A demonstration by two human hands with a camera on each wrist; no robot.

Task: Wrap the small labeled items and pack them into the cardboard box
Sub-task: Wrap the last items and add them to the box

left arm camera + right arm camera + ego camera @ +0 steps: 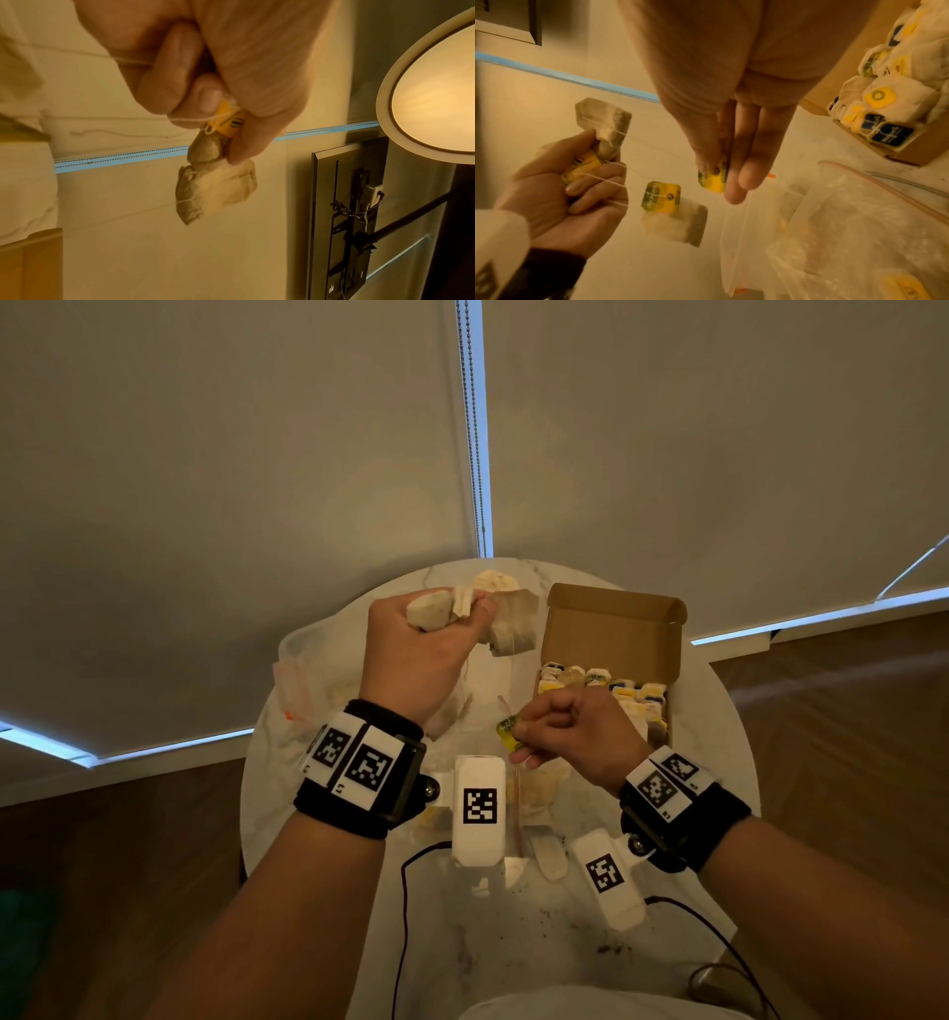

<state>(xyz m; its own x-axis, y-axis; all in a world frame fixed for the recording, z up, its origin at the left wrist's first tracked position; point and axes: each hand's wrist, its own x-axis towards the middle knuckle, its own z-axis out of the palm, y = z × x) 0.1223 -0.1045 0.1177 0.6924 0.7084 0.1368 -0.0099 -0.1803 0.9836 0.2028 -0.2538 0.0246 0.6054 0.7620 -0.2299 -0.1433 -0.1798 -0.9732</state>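
Note:
My left hand point(462, 613) is raised over the round table and grips a crumpled tea bag point(216, 186) with its yellow tag point(228, 121); thin string crosses the curled fingers. A second bag point(513, 621) hangs beside that fist. Lower and to the right, my right hand point(524, 737) pinches a small yellow tag point(714, 178) between thumb and fingers. Another tea bag point(672, 221) with a yellow tag shows between the two hands. The open cardboard box point(616, 629) stands at the back right, with several wrapped, labelled bags point(621, 688) packed in rows.
A clear plastic zip bag point(847, 223) with more tea bags lies on the white marble table point(708, 762); another plastic bag point(298, 675) lies at the left. Loose bags point(544, 788) and crumbs lie near the front. Black cables point(405, 916) run off the front edge.

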